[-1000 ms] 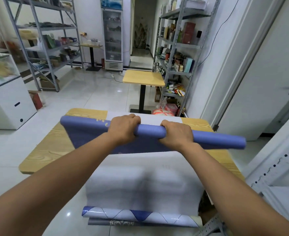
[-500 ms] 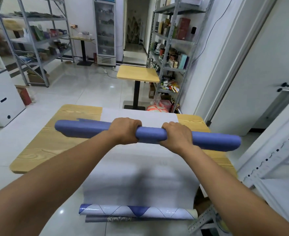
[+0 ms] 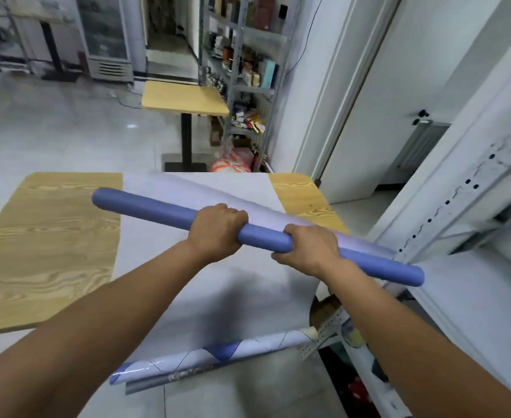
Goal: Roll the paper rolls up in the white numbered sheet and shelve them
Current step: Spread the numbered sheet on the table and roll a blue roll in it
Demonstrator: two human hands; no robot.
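A long blue paper roll [image 3: 145, 206] is held above the table, tilted with its right end lower and nearer to me. My left hand [image 3: 216, 232] grips it near the middle. My right hand [image 3: 310, 250] grips it a little further right. Under it a wide white sheet [image 3: 206, 294] lies across the wooden table [image 3: 49, 242] and hangs over the near edge. At the hanging end, a white roll with blue diamond shapes [image 3: 215, 356] and a grey patterned roll [image 3: 173, 378] lie against the sheet.
A white metal shelf frame [image 3: 459, 206] with perforated uprights stands close on the right, and the blue roll's right end is near it. A second small wooden table [image 3: 185, 98] and a stocked metal rack [image 3: 242, 64] stand beyond. A white door is at right.
The loose blue sheet is now fully wound into the roll. Both hands have carried the roll to the right, tilting it, as my view turned toward the white shelf frame.
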